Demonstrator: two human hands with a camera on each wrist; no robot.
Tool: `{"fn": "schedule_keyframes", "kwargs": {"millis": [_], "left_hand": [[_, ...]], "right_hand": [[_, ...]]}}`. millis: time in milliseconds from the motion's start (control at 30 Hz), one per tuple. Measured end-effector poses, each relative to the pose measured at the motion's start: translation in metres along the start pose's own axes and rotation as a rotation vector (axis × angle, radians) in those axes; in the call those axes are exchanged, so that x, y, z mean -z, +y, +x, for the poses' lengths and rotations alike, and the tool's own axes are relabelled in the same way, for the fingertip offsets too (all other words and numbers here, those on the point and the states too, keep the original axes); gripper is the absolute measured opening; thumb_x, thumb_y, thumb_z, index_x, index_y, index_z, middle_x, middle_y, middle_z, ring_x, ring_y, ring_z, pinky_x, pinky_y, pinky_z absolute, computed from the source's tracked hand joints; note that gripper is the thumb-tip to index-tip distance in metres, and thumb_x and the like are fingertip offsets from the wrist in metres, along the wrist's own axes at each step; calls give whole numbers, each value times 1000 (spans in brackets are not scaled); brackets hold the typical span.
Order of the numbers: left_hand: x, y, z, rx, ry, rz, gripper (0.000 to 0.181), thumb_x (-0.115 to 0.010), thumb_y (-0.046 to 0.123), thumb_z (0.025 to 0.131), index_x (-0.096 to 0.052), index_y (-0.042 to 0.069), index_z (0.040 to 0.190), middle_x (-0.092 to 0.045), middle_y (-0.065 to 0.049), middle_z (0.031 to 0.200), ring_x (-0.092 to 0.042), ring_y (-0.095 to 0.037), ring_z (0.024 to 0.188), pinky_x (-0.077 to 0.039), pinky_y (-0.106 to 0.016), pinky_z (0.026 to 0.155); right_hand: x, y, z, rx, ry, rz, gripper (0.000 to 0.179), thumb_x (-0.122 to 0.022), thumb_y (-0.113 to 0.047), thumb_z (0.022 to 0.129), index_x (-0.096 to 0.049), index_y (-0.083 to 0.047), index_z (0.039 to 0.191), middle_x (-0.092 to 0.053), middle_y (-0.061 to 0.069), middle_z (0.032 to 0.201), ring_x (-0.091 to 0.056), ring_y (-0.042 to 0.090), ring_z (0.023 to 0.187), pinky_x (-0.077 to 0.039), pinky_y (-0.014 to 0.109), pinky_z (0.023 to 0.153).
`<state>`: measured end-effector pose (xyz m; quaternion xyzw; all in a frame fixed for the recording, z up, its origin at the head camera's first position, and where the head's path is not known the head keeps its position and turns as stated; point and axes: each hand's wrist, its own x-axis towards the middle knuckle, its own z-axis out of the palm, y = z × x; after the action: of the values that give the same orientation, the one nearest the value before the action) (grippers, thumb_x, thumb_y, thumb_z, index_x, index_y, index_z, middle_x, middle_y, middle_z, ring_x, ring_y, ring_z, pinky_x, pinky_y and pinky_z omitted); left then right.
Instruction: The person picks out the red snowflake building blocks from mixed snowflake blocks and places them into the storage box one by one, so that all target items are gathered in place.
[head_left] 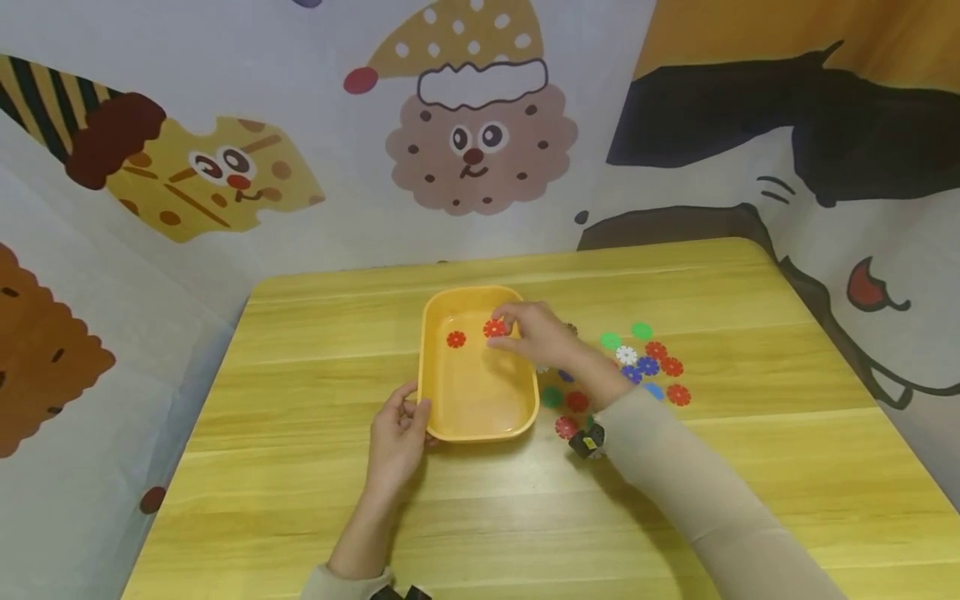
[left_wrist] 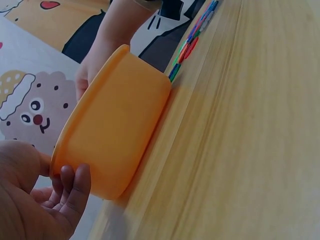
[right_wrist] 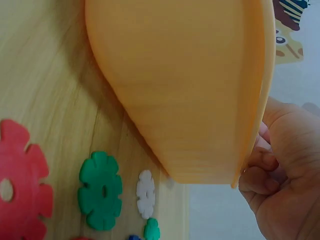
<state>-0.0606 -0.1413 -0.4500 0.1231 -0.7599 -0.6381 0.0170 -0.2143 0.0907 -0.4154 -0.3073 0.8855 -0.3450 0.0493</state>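
Note:
A yellow plastic tray stands on the wooden table, and a red flower-shaped plastic disc lies on its bottom. My left hand holds the tray's near-left rim, thumb on top and fingers against the outer wall, as the left wrist view shows up close. Over the tray's far right part, my right hand pinches another red disc between thumb and fingers. In the right wrist view the same hand is partly behind the tray's rim, which hides the disc there.
Several loose discs are scattered right of the tray, among them a green disc, a white disc, a blue disc and a red disc. Some are hidden under the right forearm. A wall with cartoon pictures stands behind the table.

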Motion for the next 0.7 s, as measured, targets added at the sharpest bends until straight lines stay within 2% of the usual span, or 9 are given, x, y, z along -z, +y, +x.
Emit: {"fn": "schedule_keyframes", "kwargs": {"millis": [100,267,533,700], "left_hand": [[0,0,0,0,1,4,39,-58,10,103,-53,-1,140,-62,-23,93,-67,-20,66,-61,-31,60],[0,0,0,-7,4,4,39,-58,8,103,-53,0,141,-62,-24,92,-67,-20,65,-61,-32,60],[0,-3,1,-14,-2,18,40,-58,8,103,-52,0,141,-63,-23,92,-66,-21,64,-60,-31,58],[1,-2,1,-20,-2,8,40,-58,7,102,-52,-1,141,-62,-21,90,-66,-19,63,-60,-30,57]], "right_hand": [[-2,-2,2,-6,2,-16,43,-76,-29,92,-66,-1,124,-67,4,94,-46,11,56,-50,28,63],[-5,-6,7,11,0,-8,43,-76,-29,93,-66,-1,124,-66,4,94,-50,13,63,-48,28,60],[-12,-10,15,72,-51,26,38,-79,-24,90,-67,-2,118,-68,7,96,-58,15,73,-53,28,68],[-19,-11,21,83,-113,4,38,-80,-21,89,-67,1,118,-70,9,101,-62,17,82,-56,30,76]]}}
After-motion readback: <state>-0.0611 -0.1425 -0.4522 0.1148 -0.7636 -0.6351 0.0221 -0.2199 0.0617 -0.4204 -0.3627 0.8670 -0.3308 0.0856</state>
